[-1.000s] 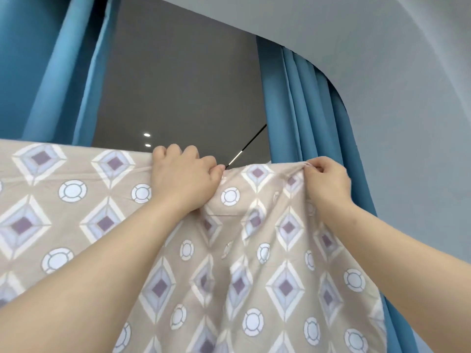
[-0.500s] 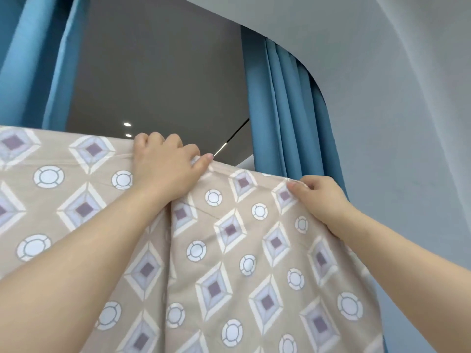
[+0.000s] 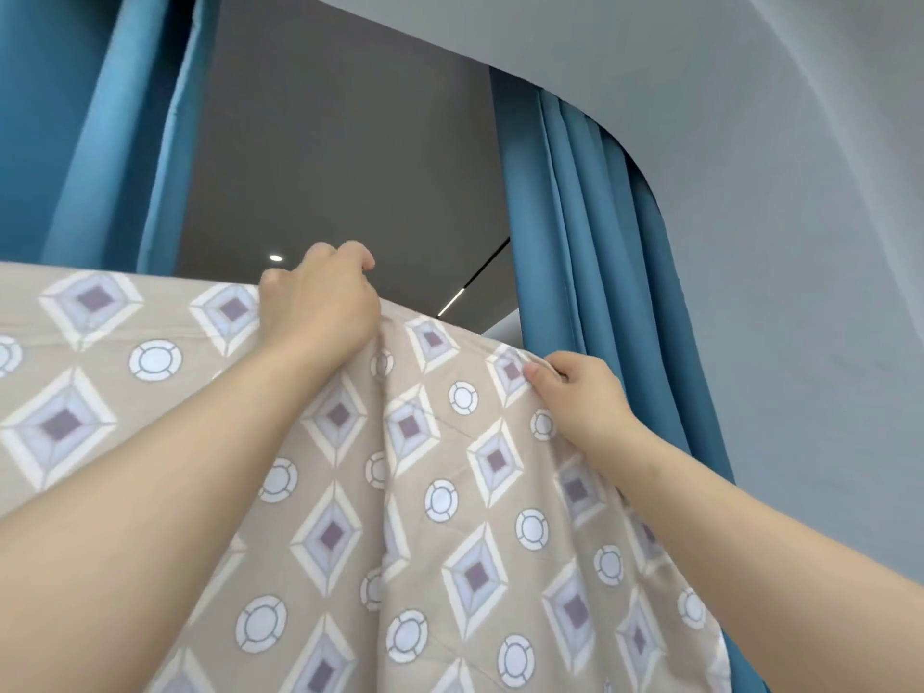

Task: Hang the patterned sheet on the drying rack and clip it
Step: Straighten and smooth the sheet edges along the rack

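The patterned sheet point(image 3: 450, 492), beige with lilac diamonds and white rings, hangs in front of me with its top edge draped over a support that the cloth hides. My left hand point(image 3: 320, 302) reaches over that top edge, fingers curled round the fold. My right hand point(image 3: 580, 397) pinches the sheet's upper right corner, thumb on the front of the cloth. Vertical folds run down the fabric between my two hands. No rack bar or clip shows.
Blue curtains hang behind the sheet, one at the left point(image 3: 110, 122) and one at the right point(image 3: 585, 217). A grey ceiling point(image 3: 340, 167) with a small spotlight lies between them. A pale wall point(image 3: 800, 292) curves along the right.
My left hand has lifted and curled further over the top edge. My right hand has dropped lower and outward with the corner, and the cloth between them has gathered into folds.
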A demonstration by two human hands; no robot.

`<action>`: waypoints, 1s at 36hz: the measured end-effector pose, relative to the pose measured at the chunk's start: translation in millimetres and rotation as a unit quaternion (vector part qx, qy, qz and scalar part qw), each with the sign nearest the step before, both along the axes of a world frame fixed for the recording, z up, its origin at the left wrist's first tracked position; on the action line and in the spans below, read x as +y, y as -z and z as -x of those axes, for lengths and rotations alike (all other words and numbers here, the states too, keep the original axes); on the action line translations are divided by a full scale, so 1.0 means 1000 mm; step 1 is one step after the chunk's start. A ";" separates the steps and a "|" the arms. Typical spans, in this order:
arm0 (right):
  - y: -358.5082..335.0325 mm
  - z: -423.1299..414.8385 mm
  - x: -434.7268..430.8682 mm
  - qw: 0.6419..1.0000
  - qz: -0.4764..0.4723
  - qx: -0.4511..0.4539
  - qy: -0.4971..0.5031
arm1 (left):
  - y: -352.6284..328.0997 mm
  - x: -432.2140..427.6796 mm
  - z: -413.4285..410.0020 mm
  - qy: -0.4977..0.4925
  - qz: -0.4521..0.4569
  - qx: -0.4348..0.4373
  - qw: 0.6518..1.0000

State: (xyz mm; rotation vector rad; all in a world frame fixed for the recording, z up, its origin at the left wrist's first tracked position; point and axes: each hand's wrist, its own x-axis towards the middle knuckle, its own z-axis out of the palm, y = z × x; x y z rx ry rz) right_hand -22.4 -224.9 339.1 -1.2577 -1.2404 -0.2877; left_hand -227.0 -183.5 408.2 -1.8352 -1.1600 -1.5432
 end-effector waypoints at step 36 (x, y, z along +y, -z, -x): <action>0.044 -0.076 -0.099 0.925 0.365 0.001 -0.105 | 0.086 -0.028 -0.081 0.085 -0.030 0.163 0.983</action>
